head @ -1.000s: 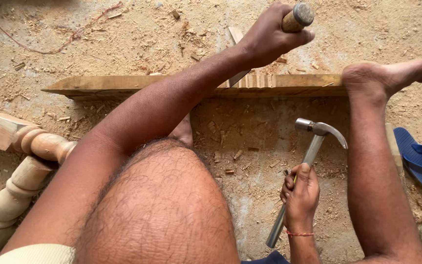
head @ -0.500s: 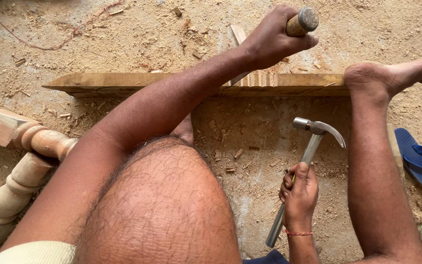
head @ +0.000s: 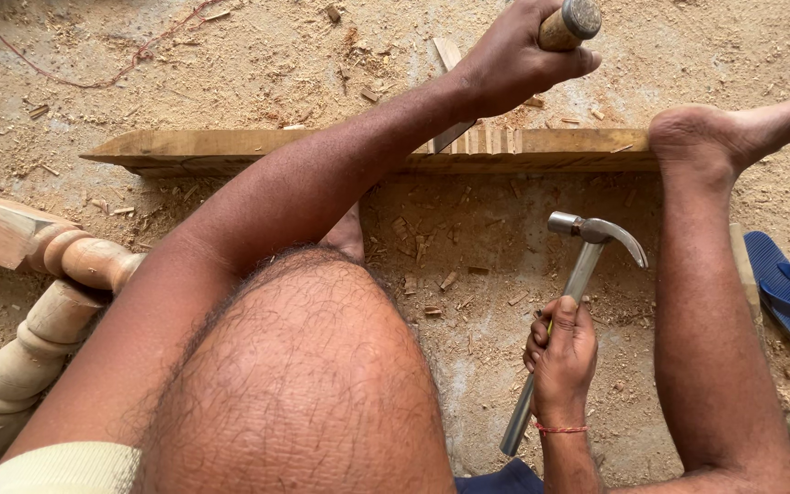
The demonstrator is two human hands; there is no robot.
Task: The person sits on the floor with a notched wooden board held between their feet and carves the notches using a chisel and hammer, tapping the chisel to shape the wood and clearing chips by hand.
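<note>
left hand (head: 514, 59) fingers wrapped round a wooden-handled chisel (head: 567, 23) – blade on the notched plank (head: 322, 146), right hand (head: 561, 361) gripping a steel claw hammer (head: 578, 274), sawdust everywhere

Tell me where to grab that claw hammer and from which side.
Grip the claw hammer low on its bare metal shaft, where the right hand wraps it now, coming from the near end. The head points away, toward the plank, leaving the long shaft free. The left hand holds the chisel.
</note>
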